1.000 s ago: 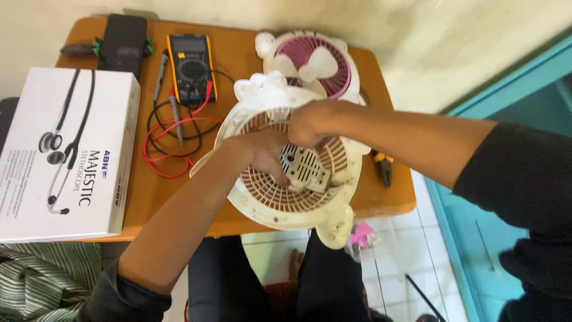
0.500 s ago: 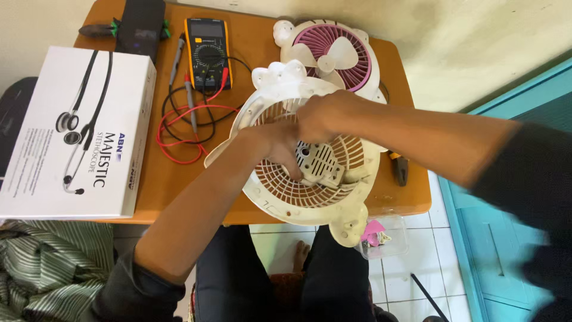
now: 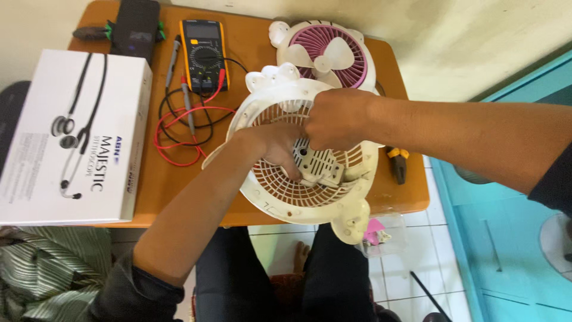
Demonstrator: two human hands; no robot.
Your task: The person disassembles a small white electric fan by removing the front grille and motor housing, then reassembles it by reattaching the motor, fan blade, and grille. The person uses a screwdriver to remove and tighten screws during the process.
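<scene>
Nearest the camera: dark trousers [image 3: 333, 280] on the lap, tiled floor [image 3: 417, 268] below, striped cloth [image 3: 42, 274] at lower left. A small clear bag [image 3: 381, 234] with pink bits hangs just beside the surface [image 3: 238, 206] edge.

White fan grille [image 3: 298, 191] lies flat on the front of the wooden surface, lower rim overhanging the edge above the lap. Left hand [image 3: 274, 146] rests on the grille centre, fingers [image 3: 289, 170] curled down against the ribs next to the white motor housing [image 3: 319, 164]; cannot tell if they clamp anything. Right hand [image 3: 333, 119] sits on top, fist-like, fingers tucked together over the housing, touching the left hand; what it grips is hidden.

White box [image 3: 71, 137] with stethoscope print lies left on the surface. Red and black leads [image 3: 179, 128] coil between box and grille. Yellow-handled pliers [image 3: 397, 164] lie right of the grille, near the edge.

Further back: multimeter [image 3: 204, 53] with probes plugged in, pink fan [image 3: 328, 53] just behind the grille, black case [image 3: 136, 27] at the far left corner. Teal door [image 3: 506, 203] at right.
</scene>
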